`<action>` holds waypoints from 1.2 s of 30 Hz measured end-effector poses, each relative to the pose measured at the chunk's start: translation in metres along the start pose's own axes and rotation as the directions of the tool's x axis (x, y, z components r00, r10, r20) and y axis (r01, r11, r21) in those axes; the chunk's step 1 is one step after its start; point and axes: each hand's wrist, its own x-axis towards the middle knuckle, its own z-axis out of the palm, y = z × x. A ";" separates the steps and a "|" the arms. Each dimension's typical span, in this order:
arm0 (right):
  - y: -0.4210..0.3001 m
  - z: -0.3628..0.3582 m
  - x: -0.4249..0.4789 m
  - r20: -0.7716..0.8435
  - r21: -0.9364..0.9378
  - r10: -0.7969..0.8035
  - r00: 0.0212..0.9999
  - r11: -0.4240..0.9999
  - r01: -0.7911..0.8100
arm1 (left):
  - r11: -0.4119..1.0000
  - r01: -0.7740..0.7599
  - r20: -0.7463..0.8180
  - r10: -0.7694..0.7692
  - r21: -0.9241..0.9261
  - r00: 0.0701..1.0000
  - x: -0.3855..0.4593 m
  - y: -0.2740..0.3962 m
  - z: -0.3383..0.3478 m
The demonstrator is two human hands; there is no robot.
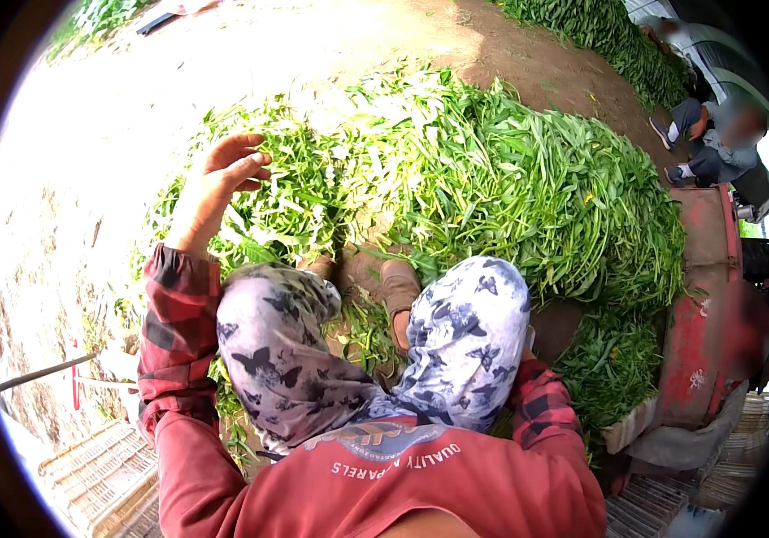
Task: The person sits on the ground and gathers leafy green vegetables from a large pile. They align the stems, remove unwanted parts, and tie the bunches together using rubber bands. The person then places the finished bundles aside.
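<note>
My left hand (233, 168) is raised over the left part of a big heap of cut leafy green stems (451, 161). Its fingers are loosely curled and parted, with nothing seen between them. My right hand is hidden behind my right knee (472, 336); only the red and black checked sleeve (546, 397) leads down to it. Loose leaves and short stems (371, 333) lie on the ground between my feet. The heap spreads in an arc before my brown shoes (399, 286).
A red metal cart or tailgate (697, 336) stands at the right, beside a smaller pile of greens (616, 370). Slatted plastic crates (105, 471) are at the lower left. A seated person (720, 141) is at the upper right, near another long green heap (613, 40).
</note>
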 end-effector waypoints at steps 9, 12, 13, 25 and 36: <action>-0.126 -0.116 0.228 -0.489 -0.390 -0.407 0.772 0.893 0.223 | 0.968 0.249 0.345 -0.234 0.000 0.909 0.147 -0.090 0.073; -0.131 -0.121 0.285 -0.455 -0.382 -0.067 0.888 0.916 -0.127 | 0.931 0.345 0.409 -0.271 -0.119 0.871 0.160 -0.127 0.100; -0.136 -0.122 0.295 -0.408 -0.415 0.005 0.913 0.890 -0.190 | 0.903 0.386 0.429 -0.278 -0.188 0.859 0.159 -0.139 0.107; -0.243 0.028 0.227 -0.103 0.522 -0.381 0.919 0.765 0.376 | 0.843 0.409 0.300 -0.312 -0.350 0.901 0.160 -0.172 0.141; -0.248 -0.009 0.344 -0.078 -0.179 -0.641 0.763 0.762 0.622 | 0.718 0.118 -0.200 -0.341 -0.686 0.918 0.187 -0.151 0.049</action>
